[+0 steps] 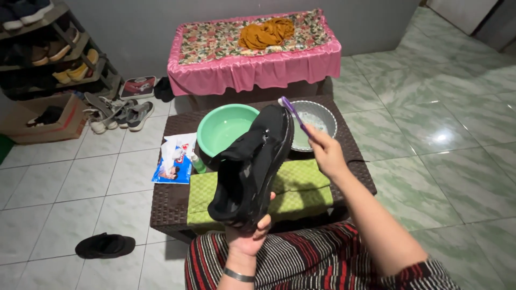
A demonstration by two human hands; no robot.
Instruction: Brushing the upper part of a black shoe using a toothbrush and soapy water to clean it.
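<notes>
1. Two hands at work over a low dark woven counter [166, 198]. Left hand [248, 236] grips a black shoe [250, 166] from below at the heel end, fingers [263, 224] clamped on it; the shoe is raised off the counter, tilted, toe pointing away.
2. Right hand [325, 153] holds a purple toothbrush [293, 114], fingers closed round the handle; the bristle end sits at the toe end of the shoe, touching or just about touching, cannot tell which.
3. Under the shoe: a green cloth [301, 185] spread on the counter. Behind it a green basin [223, 129] and, just beside that, a grey metal bowl [317, 119] with something pale in it. A blue and white sachet [174, 161] lies left of the cloth.
4. Judged step: scrubbing the shoe's toe end with the brush.
5. Next move, as a judgement: short strokes along the upper, the left hand turning the shoe to bring up unbrushed parts; the brush likely needs re-wetting at the bowl.
6. Second black shoe [105, 245] lies on the tiled floor [64, 177], well apart.
</notes>
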